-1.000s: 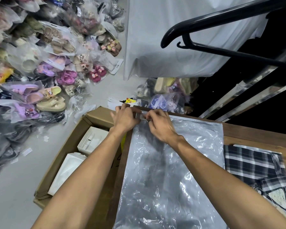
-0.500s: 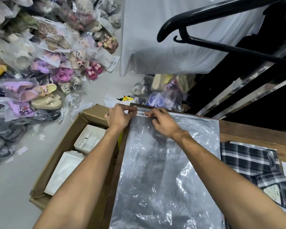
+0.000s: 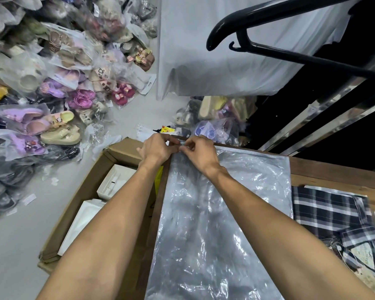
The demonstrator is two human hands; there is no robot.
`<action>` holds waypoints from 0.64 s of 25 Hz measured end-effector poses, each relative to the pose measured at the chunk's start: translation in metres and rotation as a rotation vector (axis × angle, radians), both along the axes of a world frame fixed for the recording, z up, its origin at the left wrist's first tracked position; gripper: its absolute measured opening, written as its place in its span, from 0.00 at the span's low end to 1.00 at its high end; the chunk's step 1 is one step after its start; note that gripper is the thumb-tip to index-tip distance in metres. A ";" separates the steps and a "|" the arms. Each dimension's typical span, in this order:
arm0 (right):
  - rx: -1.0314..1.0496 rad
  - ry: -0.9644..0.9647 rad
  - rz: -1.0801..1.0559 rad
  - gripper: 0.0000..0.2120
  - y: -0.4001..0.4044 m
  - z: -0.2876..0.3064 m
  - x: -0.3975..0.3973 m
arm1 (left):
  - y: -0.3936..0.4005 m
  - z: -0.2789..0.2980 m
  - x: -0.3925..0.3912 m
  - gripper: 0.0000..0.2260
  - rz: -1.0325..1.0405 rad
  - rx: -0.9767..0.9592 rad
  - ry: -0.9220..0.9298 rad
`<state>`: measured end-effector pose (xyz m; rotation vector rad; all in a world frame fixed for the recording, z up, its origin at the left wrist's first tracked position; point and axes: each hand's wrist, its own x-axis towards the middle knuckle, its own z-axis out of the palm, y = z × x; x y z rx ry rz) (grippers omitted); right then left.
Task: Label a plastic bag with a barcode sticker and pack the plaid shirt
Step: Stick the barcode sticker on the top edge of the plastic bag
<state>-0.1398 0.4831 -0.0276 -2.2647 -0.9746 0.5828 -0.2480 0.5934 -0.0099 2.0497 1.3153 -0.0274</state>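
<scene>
A clear plastic bag (image 3: 214,224) lies flat on the wooden table (image 3: 333,169), its far end at the table's back left corner. My left hand (image 3: 157,149) and my right hand (image 3: 200,151) meet at that far left corner of the bag, fingertips pinched together on its top edge. The barcode sticker is hidden under my fingers. The dark plaid shirt (image 3: 333,215) lies folded on the table to the right of the bag, with a paper tag on it.
An open cardboard box (image 3: 78,204) with white boxes inside stands on the floor left of the table. Bagged sandals (image 3: 52,87) are piled at the left. A black hanger (image 3: 268,46) hangs overhead before a white sheet (image 3: 214,61).
Half a second ago the white barcode sticker showed between my fingers at the bag's corner; now both hands have closed together over it and it is covered.
</scene>
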 end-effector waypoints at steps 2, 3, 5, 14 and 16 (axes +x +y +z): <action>0.014 0.022 -0.052 0.09 -0.001 0.000 -0.001 | -0.001 -0.002 -0.001 0.10 0.006 0.017 0.006; 0.024 0.043 -0.089 0.08 -0.002 0.000 0.000 | -0.001 -0.003 -0.001 0.10 0.006 0.028 0.005; 0.033 0.095 -0.144 0.07 -0.008 0.002 0.005 | -0.002 -0.006 -0.002 0.08 0.007 0.052 -0.004; 0.005 -0.055 0.066 0.14 -0.022 0.008 0.021 | -0.007 -0.003 -0.001 0.08 0.017 0.088 0.002; -0.026 -0.113 0.290 0.23 -0.023 0.010 0.015 | -0.006 -0.001 -0.002 0.09 0.009 0.095 0.007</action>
